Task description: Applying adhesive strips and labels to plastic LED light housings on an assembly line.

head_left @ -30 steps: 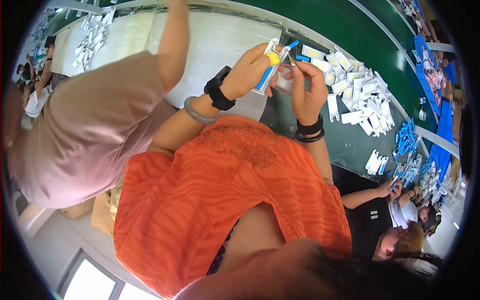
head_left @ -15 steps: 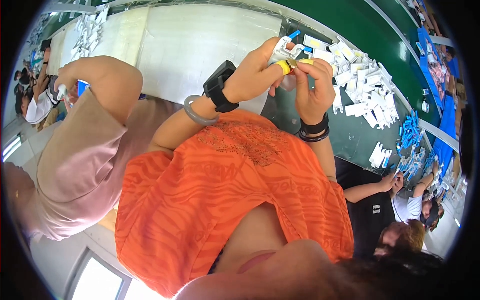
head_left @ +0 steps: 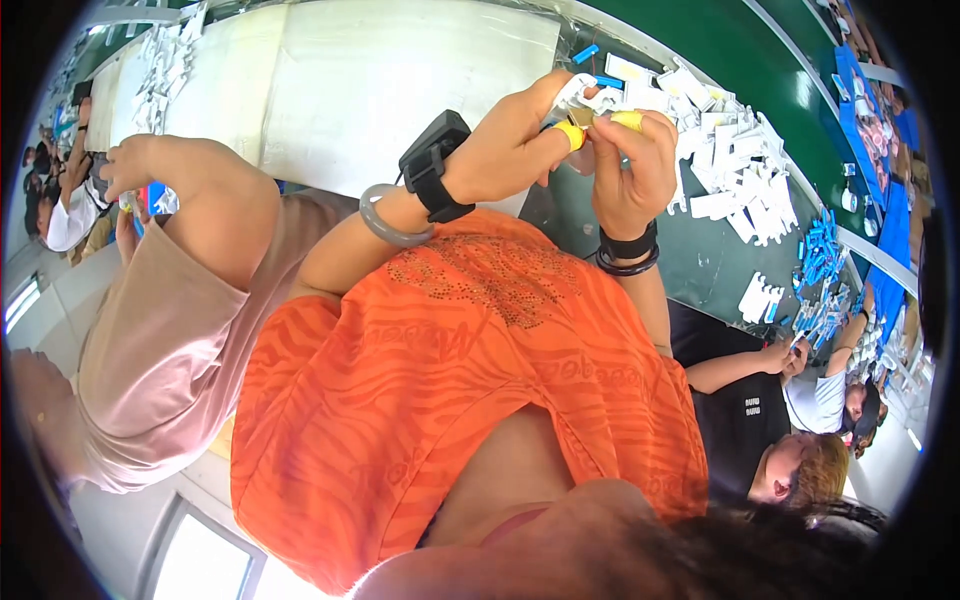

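Note:
A white plastic housing point(head_left: 585, 95) with curved prongs is gripped in my left hand point(head_left: 515, 140), whose thumb wears a yellow wrap. My right hand point(head_left: 635, 170) is closed in a pinch right beside it, with another yellow wrap on a finger. Between the thumbs shows a small brownish piece point(head_left: 579, 118), at the edge of the housing; my right fingertips are pressed at it. My fingers cover part of the housing. Just beyond my hands, two blue pieces point(head_left: 587, 54) lie on the dark green bench point(head_left: 690, 265).
To the right spreads a large pile of white plastic parts point(head_left: 735, 150), then blue pieces point(head_left: 820, 255) and a few white-and-blue parts point(head_left: 760, 298). A pale sheet point(head_left: 400, 80) covers the bench on the left. Co-workers sit close on both sides; the left one's arm point(head_left: 225, 170) is near mine.
My hands stay together at the housing, with my right hand shifted slightly. The co-worker on the left has moved their hands, and the one on the right has tilted their head.

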{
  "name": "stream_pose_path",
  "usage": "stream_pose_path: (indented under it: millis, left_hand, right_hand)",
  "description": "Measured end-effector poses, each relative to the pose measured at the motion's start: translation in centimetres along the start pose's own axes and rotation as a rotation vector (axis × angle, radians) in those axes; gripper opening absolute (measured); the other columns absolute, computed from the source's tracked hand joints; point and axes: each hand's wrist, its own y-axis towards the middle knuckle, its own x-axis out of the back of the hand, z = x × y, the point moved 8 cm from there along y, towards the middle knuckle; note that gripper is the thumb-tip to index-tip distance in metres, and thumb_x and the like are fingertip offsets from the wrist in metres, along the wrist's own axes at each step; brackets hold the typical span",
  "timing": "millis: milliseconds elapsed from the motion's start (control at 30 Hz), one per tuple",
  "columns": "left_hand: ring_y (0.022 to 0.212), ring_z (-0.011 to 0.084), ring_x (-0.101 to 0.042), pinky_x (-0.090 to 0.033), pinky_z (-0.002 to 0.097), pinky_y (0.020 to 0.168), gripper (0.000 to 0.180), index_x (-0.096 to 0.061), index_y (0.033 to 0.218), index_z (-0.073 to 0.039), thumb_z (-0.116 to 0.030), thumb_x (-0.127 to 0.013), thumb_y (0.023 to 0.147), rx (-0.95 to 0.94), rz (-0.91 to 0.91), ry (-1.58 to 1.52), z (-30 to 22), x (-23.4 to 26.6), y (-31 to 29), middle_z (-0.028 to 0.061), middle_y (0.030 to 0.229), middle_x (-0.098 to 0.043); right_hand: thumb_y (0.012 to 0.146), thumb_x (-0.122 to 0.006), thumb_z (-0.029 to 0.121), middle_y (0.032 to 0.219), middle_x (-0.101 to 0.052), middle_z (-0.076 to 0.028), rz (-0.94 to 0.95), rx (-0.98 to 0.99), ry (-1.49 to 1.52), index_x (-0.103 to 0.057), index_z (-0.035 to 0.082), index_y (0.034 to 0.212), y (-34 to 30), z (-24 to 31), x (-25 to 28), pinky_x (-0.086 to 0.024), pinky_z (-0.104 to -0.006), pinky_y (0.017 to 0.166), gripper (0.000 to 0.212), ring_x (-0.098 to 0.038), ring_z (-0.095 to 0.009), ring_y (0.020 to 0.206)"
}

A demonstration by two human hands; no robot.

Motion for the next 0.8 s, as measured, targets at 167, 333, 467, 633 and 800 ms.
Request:
stream_pose_path:
  millis: [167,333,467,633,800]
  left_hand:
    - [0.058,0.0124,-0.059,-0.048,0.0261,0.052,0.037,-0.048,0.123,0.0,-0.012,-0.048,0.088,0.035,0.003,0.02,0.1,0.0,-0.2,0.0095,0.084,-0.064]
    - [0.083,0.0245,-0.064,-0.051,0.0338,0.075,0.036,-0.049,0.122,0.001,-0.015,-0.053,0.091,-0.076,-0.014,0.119,-0.4,0.2,-0.3,0.0154,0.094,-0.065]
    - [0.082,0.026,-0.065,-0.051,0.0328,0.074,0.039,-0.049,0.123,0.001,-0.025,-0.058,0.095,-0.229,-0.006,0.215,-1.6,-0.1,-0.6,0.0163,0.096,-0.065]
    - [0.059,0.0049,-0.05,-0.043,0.0198,0.051,0.041,-0.047,0.135,-0.004,-0.025,-0.053,0.1,-0.16,-0.032,0.17,0.1,0.0,-0.6,0.0011,0.079,-0.056]
    - [0.084,0.0299,-0.068,-0.053,0.0345,0.073,0.038,-0.05,0.122,0.0,-0.027,-0.057,0.097,-0.073,-0.052,0.198,0.3,-0.1,-0.5,0.0168,0.094,-0.066]
  right_hand:
    - [0.071,-0.08,0.004,0.091,-0.057,-0.006,0.056,0.011,-0.008,-0.073,0.013,0.092,-0.2,-0.4,-0.1,-0.047,-0.0374,0.08,0.024,-0.054,-0.028,0.089]
    - [0.072,-0.079,0.004,0.089,-0.059,-0.006,0.08,-0.01,-0.019,-0.072,0.011,0.092,-0.1,-0.7,-0.3,-0.045,-0.0367,0.079,0.023,-0.054,-0.028,0.088]
    - [0.073,-0.078,0.002,0.086,-0.061,-0.007,0.124,-0.034,0.017,-0.07,0.009,0.092,0.5,-0.3,-0.5,-0.044,-0.0362,0.08,0.022,-0.054,-0.027,0.087]
    - [0.073,-0.077,0.001,0.086,-0.061,-0.007,0.122,-0.003,0.012,-0.07,0.009,0.092,0.5,-0.3,-0.4,-0.044,-0.0361,0.08,0.022,-0.054,-0.028,0.086]
    - [0.072,-0.077,0.0,0.086,-0.06,-0.007,0.14,-0.015,0.001,-0.07,0.009,0.092,0.0,-0.3,-0.3,-0.044,-0.0364,0.08,0.023,-0.054,-0.028,0.087]
